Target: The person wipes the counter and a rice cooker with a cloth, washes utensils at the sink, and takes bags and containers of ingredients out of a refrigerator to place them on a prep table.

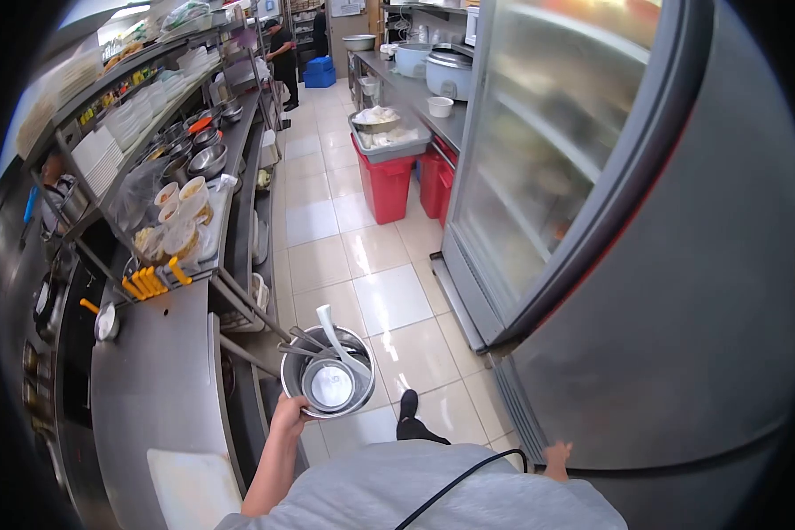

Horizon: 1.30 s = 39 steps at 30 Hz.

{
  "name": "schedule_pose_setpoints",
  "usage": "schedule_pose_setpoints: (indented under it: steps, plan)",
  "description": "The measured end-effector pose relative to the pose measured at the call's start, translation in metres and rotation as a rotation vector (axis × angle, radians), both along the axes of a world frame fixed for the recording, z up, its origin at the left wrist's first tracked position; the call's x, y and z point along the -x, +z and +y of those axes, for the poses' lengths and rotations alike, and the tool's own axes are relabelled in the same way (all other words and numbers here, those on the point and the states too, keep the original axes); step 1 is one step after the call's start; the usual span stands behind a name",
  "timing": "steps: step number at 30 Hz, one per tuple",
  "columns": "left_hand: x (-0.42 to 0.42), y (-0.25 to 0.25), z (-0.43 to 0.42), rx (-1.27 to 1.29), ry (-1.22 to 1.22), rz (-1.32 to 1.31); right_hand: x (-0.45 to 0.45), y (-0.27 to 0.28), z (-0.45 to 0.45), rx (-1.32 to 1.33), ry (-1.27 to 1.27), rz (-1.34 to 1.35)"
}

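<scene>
My left hand [290,413] is closed on the near rim of a round metal pot [369,382], carried above the floor. Inside the pot sit a smaller metal bowl [330,385], a white ladle or spoon [327,320] leaning out over the far rim, and several metal handles [302,344] pointing up to the left. What the handles belong to is hidden. Low on the right, beside the grey side panel of the fridge, hangs my right hand [556,456]. It holds nothing, and its fingers look apart.
A steel counter [155,380] with yellow-handled tools [155,281] runs along the left. On the right stands a glass-door fridge [548,150]. Further up the tiled aisle are a red bin [384,185] under a grey tub [397,152], and a person [283,57] in dark clothes.
</scene>
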<state>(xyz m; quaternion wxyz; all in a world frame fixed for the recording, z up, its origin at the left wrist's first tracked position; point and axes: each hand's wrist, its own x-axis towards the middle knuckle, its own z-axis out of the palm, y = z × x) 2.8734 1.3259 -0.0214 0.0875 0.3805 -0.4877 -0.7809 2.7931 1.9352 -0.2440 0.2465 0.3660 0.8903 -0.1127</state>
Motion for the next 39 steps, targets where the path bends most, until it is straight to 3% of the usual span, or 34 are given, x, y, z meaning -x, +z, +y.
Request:
schedule_pose_setpoints:
  steps: [4, 7, 11, 13, 14, 15, 16, 19, 21, 25, 27, 30, 32, 33, 35, 39]
  plan:
    - [0.072, -0.005, -0.042, 0.014, -0.016, -0.019, 0.031, -0.037, 0.012, -0.016, -0.191, -0.233]
    - [0.124, -0.002, -0.075, -0.050, -0.003, -0.090, 0.096, -0.065, 0.001, -0.150, 0.132, -0.173]
    - [0.173, -0.025, -0.124, -0.082, 0.066, -0.053, 0.292, -0.106, -0.084, 0.124, 0.305, 0.133]
    - [0.197, -0.029, -0.146, -0.100, 0.093, -0.059, 0.399, -0.064, -0.180, 0.076, 0.608, 0.101]
    - [0.209, -0.033, -0.159, -0.116, 0.107, -0.055, 0.445, -0.042, -0.233, 0.128, 0.602, 0.062]
    - [0.220, -0.041, -0.174, -0.119, 0.121, -0.031, 0.493, -0.069, -0.271, 0.199, 0.726, 0.283]
    - [0.236, -0.039, -0.183, -0.125, 0.130, -0.033, 0.534, -0.047, -0.331, 0.322, 0.672, 0.351]
    - [0.288, -0.032, -0.224, -0.072, 0.194, -0.030, 0.608, 0.035, -0.476, 0.541, 0.914, 0.583]
    - [0.316, -0.038, -0.258, -0.075, 0.188, -0.060, 0.632, 0.068, -0.538, 0.641, 0.873, 0.586]
    - [0.397, -0.038, -0.330, -0.050, 0.153, -0.053, 0.679, 0.036, -0.577, 0.616, 0.901, 0.472]
    - [0.440, -0.024, -0.359, -0.043, 0.088, -0.131, 0.691, 0.013, -0.559, 0.454, 0.941, 0.434]
    - [0.498, -0.032, -0.404, -0.039, 0.106, -0.056, 0.692, -0.041, -0.503, 0.254, 0.738, 0.232]
    - [0.539, -0.028, -0.436, -0.029, 0.092, -0.083, 0.683, -0.078, -0.461, 0.141, 0.736, 0.173]
    - [0.559, -0.024, -0.450, -0.037, 0.086, -0.074, 0.676, -0.056, -0.464, 0.083, 0.664, 0.090]
    - [0.594, -0.034, -0.480, -0.071, 0.092, -0.069, 0.665, -0.049, -0.467, 0.087, 0.327, 0.192]
    - [0.672, -0.013, -0.513, -0.048, 0.108, -0.065, 0.742, -0.025, -0.532, -0.049, 0.400, 0.287]
